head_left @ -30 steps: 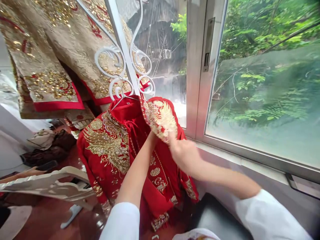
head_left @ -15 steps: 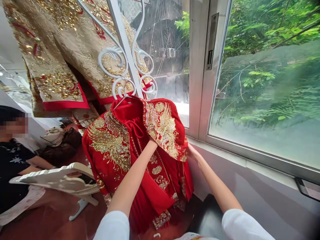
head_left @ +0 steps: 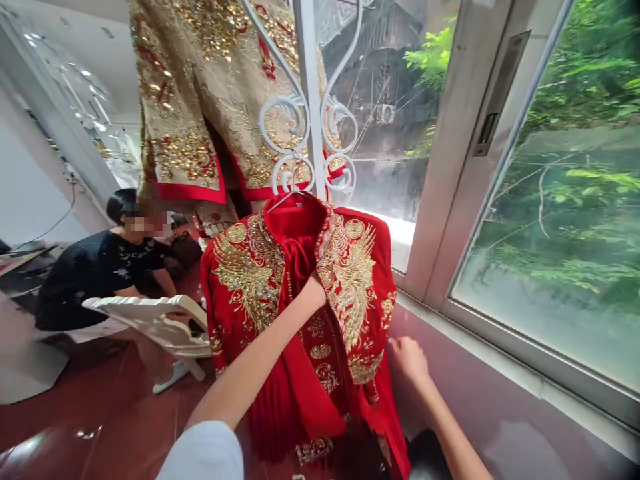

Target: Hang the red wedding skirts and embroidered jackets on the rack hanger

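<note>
A red jacket [head_left: 357, 267] with gold embroidered wings hangs from a thin wire hanger [head_left: 284, 198], its front parted. Beneath it shows a red inner garment [head_left: 319, 350] with a tied cord at the neck and gold motifs. My left hand [head_left: 316, 292] reaches under the jacket's right-hand front panel; its fingers are hidden by the cloth. At the outer edge of the sleeve on the right, my right hand [head_left: 409, 359] has its fingers curled closed against the red fabric.
A white scrolled metal stand [head_left: 311, 87] carries the hanger. Behind hangs a beige, gold-sequined garment [head_left: 183, 157] with red hems. A person [head_left: 107, 267] bends by a white chair [head_left: 150, 317] at the left. A sliding window [head_left: 440, 200] with a sill [head_left: 480, 347] runs along the right.
The view has swung left, showing more of the person and floor. The jacket's right-hand panel and sleeve, bunched up before, now hang lower and straighter. My right hand has moved down along the sleeve.
</note>
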Tool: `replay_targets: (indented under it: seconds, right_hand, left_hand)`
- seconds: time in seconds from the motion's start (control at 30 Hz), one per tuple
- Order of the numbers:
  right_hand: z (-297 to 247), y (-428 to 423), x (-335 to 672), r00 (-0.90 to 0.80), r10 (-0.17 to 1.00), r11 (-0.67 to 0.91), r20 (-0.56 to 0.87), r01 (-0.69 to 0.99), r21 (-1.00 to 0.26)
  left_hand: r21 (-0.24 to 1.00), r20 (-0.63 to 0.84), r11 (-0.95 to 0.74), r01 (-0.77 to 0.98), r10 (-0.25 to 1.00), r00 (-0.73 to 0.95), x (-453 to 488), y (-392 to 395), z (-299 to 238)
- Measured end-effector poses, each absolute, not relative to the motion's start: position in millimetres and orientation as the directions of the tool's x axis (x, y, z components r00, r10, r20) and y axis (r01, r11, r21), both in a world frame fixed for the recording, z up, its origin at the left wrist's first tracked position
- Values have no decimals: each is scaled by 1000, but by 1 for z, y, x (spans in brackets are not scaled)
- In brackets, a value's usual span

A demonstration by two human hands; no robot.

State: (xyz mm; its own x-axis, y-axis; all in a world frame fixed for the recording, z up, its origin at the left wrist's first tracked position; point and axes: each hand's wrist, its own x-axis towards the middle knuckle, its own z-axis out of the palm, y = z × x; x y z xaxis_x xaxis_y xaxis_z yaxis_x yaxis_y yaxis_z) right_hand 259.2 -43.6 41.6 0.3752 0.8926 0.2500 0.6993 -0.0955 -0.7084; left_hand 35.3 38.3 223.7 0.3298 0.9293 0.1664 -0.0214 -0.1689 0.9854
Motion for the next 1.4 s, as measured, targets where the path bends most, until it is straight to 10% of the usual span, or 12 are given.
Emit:
replay_targets:
  seconds: [0.13, 0.23, 0.37, 0.6, 0.8, 1.03, 1.17, 1.27, 1.4]
  right_hand:
    - [159, -9, 291, 349, 760, 97, 548, 773, -627]
    - [246, 24, 278, 44, 535, 428, 843, 847, -316]
    - [300, 75, 227, -367, 482, 623, 795, 782, -17]
    - [326, 120, 212, -387, 689, 631, 613, 735, -246]
    - [348, 117, 230, -415, 894, 423, 168, 659, -622]
    - [350, 109, 194, -387, 777, 514, 497, 845, -145]
    - [331, 96, 174, -259, 724, 427, 639, 896, -121]
    - [277, 65, 158, -76, 480, 344, 874, 933, -108]
    - [180, 25, 141, -106, 447, 314, 888, 948, -45]
  left_hand:
    - [870, 352, -417, 263, 899, 261, -39, 5, 262]
    - [463, 737, -590, 661, 671, 83, -91, 8, 296]
    - [172, 754, -502, 847, 620, 215, -122, 43, 308]
    - [291, 570, -414, 863, 799, 192, -125, 78, 317]
    - [719, 90, -314, 620, 927, 365, -145, 71, 344]
    - [377, 493, -505, 776, 819, 293, -127, 84, 332]
    - [283, 664, -419, 863, 735, 139, -105, 75, 315]
    - [216, 879, -270, 938, 472, -67, -79, 49, 268]
    - [114, 878, -103, 988, 476, -52, -57, 19, 181]
